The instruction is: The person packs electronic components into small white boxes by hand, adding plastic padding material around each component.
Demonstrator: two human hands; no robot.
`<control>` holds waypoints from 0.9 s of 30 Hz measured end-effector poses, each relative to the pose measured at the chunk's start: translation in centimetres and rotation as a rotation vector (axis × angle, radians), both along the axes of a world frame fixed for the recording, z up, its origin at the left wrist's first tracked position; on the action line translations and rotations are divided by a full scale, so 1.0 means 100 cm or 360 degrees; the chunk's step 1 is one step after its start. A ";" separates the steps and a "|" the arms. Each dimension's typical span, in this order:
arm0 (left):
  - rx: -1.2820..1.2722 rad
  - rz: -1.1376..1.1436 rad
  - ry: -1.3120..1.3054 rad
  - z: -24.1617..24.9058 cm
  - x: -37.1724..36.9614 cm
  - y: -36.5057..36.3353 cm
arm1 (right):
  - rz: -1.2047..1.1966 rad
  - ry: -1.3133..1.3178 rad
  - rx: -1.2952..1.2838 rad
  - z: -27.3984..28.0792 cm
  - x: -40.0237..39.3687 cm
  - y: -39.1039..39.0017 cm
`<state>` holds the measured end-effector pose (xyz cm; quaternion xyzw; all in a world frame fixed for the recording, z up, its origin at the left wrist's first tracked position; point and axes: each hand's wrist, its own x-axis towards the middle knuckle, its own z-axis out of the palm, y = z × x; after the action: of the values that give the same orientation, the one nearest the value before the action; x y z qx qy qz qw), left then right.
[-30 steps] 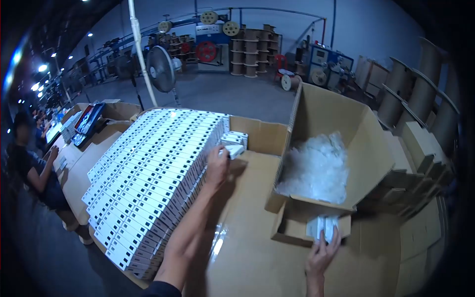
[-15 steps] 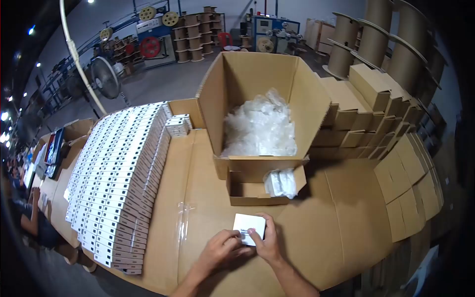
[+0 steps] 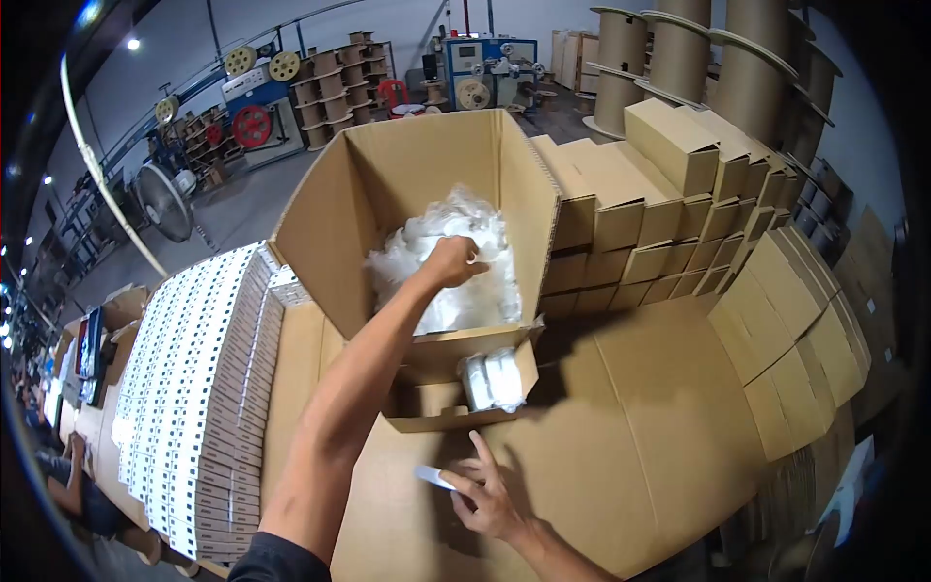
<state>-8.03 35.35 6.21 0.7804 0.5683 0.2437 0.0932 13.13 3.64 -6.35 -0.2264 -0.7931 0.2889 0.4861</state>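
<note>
My left hand (image 3: 454, 262) reaches into the large open carton (image 3: 310, 218), over a heap of clear plastic bags (image 3: 465, 218). Its fingers are curled together at the bags; whatever they pinch is hidden. Low over the table, in front of the small carton, my right hand (image 3: 493, 504) grips a small white box (image 3: 433, 477) between thumb and fingers, with the index finger stretched out. The box is seen nearly edge-on. Inside the small open carton (image 3: 451, 423), plastic-wrapped white packets (image 3: 495, 380) stand at the right side.
Stacked rows of white boxes (image 3: 184, 388) fill the table's left side. Folded brown cartons (image 3: 621, 223) are piled at the back right, with flat cardboard pieces (image 3: 781, 359) at the right edge. A fan (image 3: 163, 202) stands behind. Another person's arm (image 3: 70, 475) shows far left.
My left hand has left the white box and gone forward into the large carton. My right hand now holds the box alone, turned edge-on. The view has shifted right.
</note>
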 end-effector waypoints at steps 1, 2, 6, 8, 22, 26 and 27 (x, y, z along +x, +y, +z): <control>-0.0053 0.0080 0.0035 -0.001 -0.001 0.010 | -0.0050 -0.0121 -0.0005 0.000 0.007 -0.002; -0.0111 0.0161 0.0073 -0.004 -0.002 0.018 | 0.0007 -0.0205 -0.0035 0.003 0.013 -0.001; 0.0105 0.0337 -0.0246 0.006 -0.011 0.019 | 0.0083 -0.0428 -0.0302 0.018 0.024 -0.009; 0.0137 0.0401 -0.0169 0.019 -0.017 0.010 | 0.0047 -0.0453 -0.0410 0.014 0.023 -0.011; 0.0100 0.0460 -0.0236 0.023 -0.029 -0.022 | 0.0208 -0.0062 -0.0944 0.009 0.024 -0.012; 0.0181 0.0310 -0.0401 0.015 -0.043 -0.025 | 0.0025 -0.0410 -0.0089 0.013 0.030 -0.001; 0.0223 0.0313 -0.0463 0.018 -0.044 -0.027 | 0.0025 -0.0430 -0.0127 0.013 0.029 -0.001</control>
<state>-12.43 32.60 7.98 0.6821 0.6041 0.4009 0.0954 16.06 3.55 -5.08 -0.2762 -0.8408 0.2911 0.3633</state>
